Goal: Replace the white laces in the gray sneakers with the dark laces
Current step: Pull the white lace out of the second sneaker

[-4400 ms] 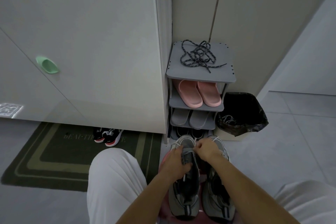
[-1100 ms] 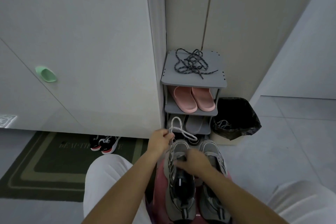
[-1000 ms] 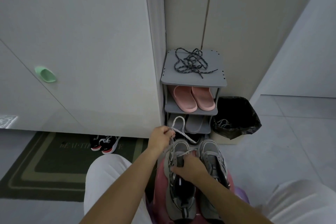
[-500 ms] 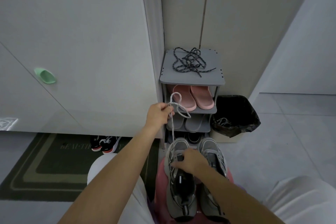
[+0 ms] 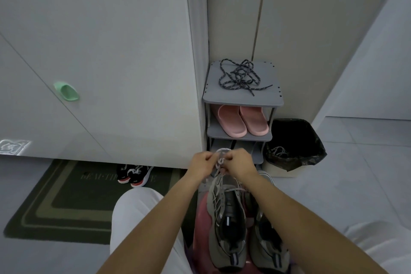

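Observation:
Two gray sneakers stand side by side on a pink stool (image 5: 201, 211) between my knees: the left sneaker (image 5: 229, 227) and the right sneaker (image 5: 268, 249). A white lace (image 5: 219, 179) runs up from the left sneaker's toe end to a bunch held between both hands. My left hand (image 5: 203, 163) and my right hand (image 5: 239, 162) pinch that bunch just above the shoe's toe. The dark laces (image 5: 241, 77) lie tangled on top of the gray shoe rack (image 5: 242, 100).
Pink slippers (image 5: 242, 120) fill the rack's second shelf. A black-lined bin (image 5: 293, 142) with a white lace inside stands right of the rack. A dark doormat (image 5: 66, 198) with small black shoes (image 5: 133, 173) lies left, under a white door.
My left hand had pulled the white lace up and left out of the sneaker; it has come back down. My right hand left the shoe's tongue, and both now hold the bunched lace.

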`<move>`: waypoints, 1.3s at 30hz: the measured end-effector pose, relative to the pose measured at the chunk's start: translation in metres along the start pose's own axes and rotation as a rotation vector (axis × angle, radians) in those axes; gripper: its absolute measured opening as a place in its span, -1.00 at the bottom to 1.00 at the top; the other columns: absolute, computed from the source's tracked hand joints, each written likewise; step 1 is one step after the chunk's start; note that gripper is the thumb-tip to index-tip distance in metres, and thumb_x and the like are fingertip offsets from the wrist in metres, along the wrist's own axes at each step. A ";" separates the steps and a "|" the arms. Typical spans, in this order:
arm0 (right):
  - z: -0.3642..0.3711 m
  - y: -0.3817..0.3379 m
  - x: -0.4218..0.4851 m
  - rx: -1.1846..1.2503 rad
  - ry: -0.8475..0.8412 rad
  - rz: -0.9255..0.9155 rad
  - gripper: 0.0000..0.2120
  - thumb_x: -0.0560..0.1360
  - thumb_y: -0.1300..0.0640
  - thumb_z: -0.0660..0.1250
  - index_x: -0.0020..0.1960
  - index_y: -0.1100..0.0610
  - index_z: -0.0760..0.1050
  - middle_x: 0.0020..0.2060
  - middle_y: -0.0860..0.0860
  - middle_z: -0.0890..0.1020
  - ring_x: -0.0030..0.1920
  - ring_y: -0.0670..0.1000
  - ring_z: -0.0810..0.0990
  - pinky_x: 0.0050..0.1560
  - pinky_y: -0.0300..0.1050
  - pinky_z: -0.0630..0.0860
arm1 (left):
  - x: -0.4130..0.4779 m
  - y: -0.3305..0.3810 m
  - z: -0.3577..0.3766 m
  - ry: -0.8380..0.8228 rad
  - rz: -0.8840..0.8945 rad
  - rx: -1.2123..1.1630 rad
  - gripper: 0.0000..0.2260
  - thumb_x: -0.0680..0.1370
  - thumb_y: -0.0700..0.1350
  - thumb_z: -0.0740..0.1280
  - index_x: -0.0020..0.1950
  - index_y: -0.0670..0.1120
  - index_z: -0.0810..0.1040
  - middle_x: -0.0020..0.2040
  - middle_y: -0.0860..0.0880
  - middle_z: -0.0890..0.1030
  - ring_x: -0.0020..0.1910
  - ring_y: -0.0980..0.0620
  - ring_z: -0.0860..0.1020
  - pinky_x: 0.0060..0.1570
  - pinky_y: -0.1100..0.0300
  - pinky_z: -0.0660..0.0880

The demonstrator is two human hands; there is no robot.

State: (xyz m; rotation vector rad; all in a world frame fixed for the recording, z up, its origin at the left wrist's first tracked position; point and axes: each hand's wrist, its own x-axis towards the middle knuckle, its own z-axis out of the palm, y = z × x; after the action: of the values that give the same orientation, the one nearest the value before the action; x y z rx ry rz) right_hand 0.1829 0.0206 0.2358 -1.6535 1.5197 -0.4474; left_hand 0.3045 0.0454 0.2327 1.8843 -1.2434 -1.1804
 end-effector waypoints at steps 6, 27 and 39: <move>-0.009 -0.005 0.007 0.144 0.084 0.042 -0.84 0.43 0.27 0.39 -0.19 0.40 0.60 -0.34 0.20 0.65 -0.32 0.09 0.64 -0.11 0.02 0.64 | -0.009 -0.009 0.013 -0.162 -0.197 -0.305 -0.73 0.62 0.08 0.14 -0.06 -0.03 0.56 -0.09 -0.01 0.63 -0.26 0.08 0.53 -0.24 0.19 0.43; 0.042 0.065 -0.056 -0.254 -0.131 0.124 -0.53 0.39 -0.12 0.42 0.16 0.18 0.54 0.28 0.03 0.37 0.16 0.01 0.50 0.13 -0.16 0.47 | 0.015 -0.023 0.007 0.026 0.083 -0.071 -0.84 0.59 -0.20 0.26 -0.15 -0.11 0.58 -0.32 -0.01 0.56 -0.33 0.12 0.50 -0.27 0.32 0.46; 0.048 0.075 -0.056 -0.270 -0.146 0.148 -0.42 0.42 -0.19 0.36 0.33 0.10 0.44 0.38 -0.04 0.27 0.38 0.08 0.29 0.36 -0.05 0.35 | 0.017 -0.021 0.008 0.116 0.050 -0.172 -0.80 0.58 -0.23 0.25 -0.19 -0.13 0.59 -0.34 -0.03 0.56 -0.36 0.07 0.48 -0.19 0.14 0.51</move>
State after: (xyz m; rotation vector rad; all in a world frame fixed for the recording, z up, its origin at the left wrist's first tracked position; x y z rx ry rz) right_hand 0.1582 0.0946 0.1649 -1.7199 1.6323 -0.0408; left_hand 0.3087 0.0375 0.2057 1.7592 -1.0854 -1.0987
